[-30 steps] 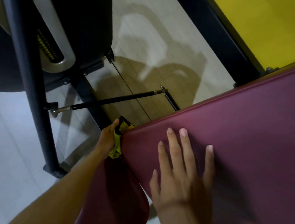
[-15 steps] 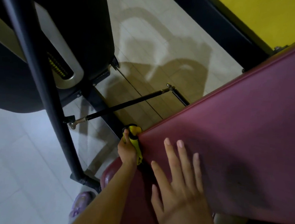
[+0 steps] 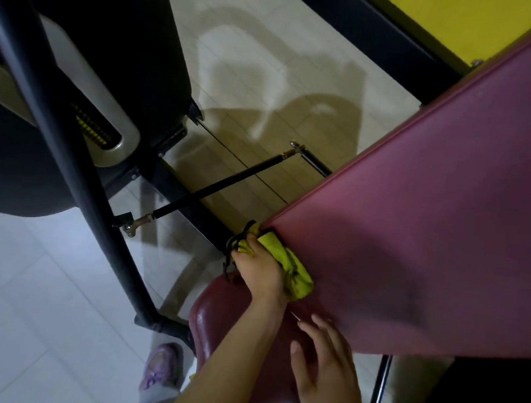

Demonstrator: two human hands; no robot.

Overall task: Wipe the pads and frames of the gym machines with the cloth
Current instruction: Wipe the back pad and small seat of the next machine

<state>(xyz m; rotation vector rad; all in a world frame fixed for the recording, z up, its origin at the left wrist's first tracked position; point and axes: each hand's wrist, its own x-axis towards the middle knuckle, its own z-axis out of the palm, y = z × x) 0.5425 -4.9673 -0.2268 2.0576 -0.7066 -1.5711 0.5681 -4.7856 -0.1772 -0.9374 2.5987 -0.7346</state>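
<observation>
1. Far left: a black frame tube [image 3: 83,161] runs diagonally from the upper left down to the pale tiles [image 3: 29,278]. A thin black rod [image 3: 214,188] crosses from it toward the center.
2. Bottom, left of center: a purple shoe [image 3: 160,368].
3. Center: the left hand [image 3: 260,274] is curled tight round the yellow cloth [image 3: 293,273], which sits at the lower left corner of the big maroon pad [image 3: 432,198].
4. Just below: a smaller maroon seat pad [image 3: 217,318], under the left forearm.
5. Lower right of center: the right hand [image 3: 324,371], fingers loose and spread, holding nothing. Its fingertips are by the big pad's bottom edge, can't tell if they touch.
6. Upper right corner: a yellow wall [image 3: 462,23].
</observation>
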